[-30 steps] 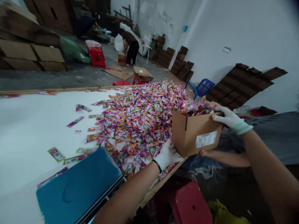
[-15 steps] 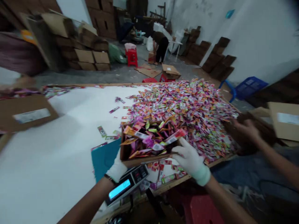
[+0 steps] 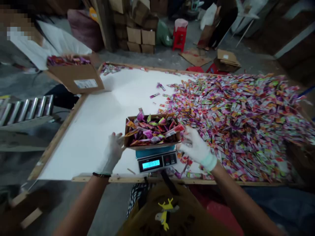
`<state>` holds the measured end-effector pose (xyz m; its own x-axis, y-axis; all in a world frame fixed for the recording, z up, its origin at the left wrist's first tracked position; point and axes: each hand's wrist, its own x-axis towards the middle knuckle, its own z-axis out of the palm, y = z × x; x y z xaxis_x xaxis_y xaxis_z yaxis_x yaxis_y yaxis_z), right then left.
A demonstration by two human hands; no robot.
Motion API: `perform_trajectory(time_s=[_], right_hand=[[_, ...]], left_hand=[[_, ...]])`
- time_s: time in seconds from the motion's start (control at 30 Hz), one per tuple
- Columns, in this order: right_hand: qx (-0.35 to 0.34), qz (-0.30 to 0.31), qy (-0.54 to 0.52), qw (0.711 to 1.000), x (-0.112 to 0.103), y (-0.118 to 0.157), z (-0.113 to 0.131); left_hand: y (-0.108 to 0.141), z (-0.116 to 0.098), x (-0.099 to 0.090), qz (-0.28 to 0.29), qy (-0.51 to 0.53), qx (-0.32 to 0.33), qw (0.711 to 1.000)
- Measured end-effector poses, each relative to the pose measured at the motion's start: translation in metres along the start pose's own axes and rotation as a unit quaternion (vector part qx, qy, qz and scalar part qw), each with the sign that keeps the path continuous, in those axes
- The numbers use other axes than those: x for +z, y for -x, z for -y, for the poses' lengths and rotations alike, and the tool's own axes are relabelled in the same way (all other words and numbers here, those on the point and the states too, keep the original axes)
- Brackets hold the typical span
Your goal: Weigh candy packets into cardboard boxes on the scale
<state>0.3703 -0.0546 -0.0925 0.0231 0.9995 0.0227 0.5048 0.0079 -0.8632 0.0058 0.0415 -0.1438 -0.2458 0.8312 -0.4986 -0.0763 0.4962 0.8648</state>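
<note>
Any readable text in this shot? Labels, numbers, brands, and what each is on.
Scale display: lit digits, roughly "0.699", blurred, so unsure.
White label on the far cardboard box: too small to read.
Colourful sachets: print too small to read.

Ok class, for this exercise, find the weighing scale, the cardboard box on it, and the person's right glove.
scale (image 3: 156,163): head view, on its lit display.
box (image 3: 152,146): head view, on its front wall.
right glove (image 3: 197,148): head view, on the back of the hand.
</note>
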Motion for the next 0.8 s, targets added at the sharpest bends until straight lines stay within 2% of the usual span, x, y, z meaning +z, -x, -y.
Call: perform_trajectory(time_s=[0.1, 0.2, 0.33, 0.5, 0.6, 0.67, 0.73, 0.8], right_hand=[[-0.031, -0.08, -0.024, 0.996, -0.036, -0.003, -0.001], [-0.064, -0.104, 0.034, 0.992, -0.053, -0.017, 0.0], [-0.115, -0.071, 0.11, 0.985, -0.046, -0.038, 0.004], [-0.175, -0.031, 0.171, 0.969, -0.027, -0.062, 0.015], [-0.185, -0.015, 0.183, 0.965, -0.017, -0.077, 0.019], [-0.173, -0.015, 0.167, 0.971, -0.013, -0.085, 0.009], [-0.136, -0.029, 0.121, 0.983, -0.014, -0.087, -0.014], [-0.043, -0.062, 0.085, 0.994, -0.02, -0.075, -0.049]], left_hand=[[-0.002, -0.014, -0.025, -0.075, 0.079, -0.032, 0.994], [0.006, -0.026, -0.035, -0.11, 0.152, -0.019, 0.982], [0.017, -0.031, -0.028, -0.108, 0.19, -0.015, 0.976], [0.02, -0.02, -0.019, -0.091, 0.171, -0.017, 0.981], [0.022, -0.018, -0.016, -0.094, 0.169, -0.022, 0.981], [0.022, -0.018, -0.019, -0.1, 0.174, -0.029, 0.979], [0.022, -0.011, -0.028, -0.11, 0.179, -0.042, 0.977], [0.022, 0.007, -0.046, -0.124, 0.173, -0.057, 0.975]])
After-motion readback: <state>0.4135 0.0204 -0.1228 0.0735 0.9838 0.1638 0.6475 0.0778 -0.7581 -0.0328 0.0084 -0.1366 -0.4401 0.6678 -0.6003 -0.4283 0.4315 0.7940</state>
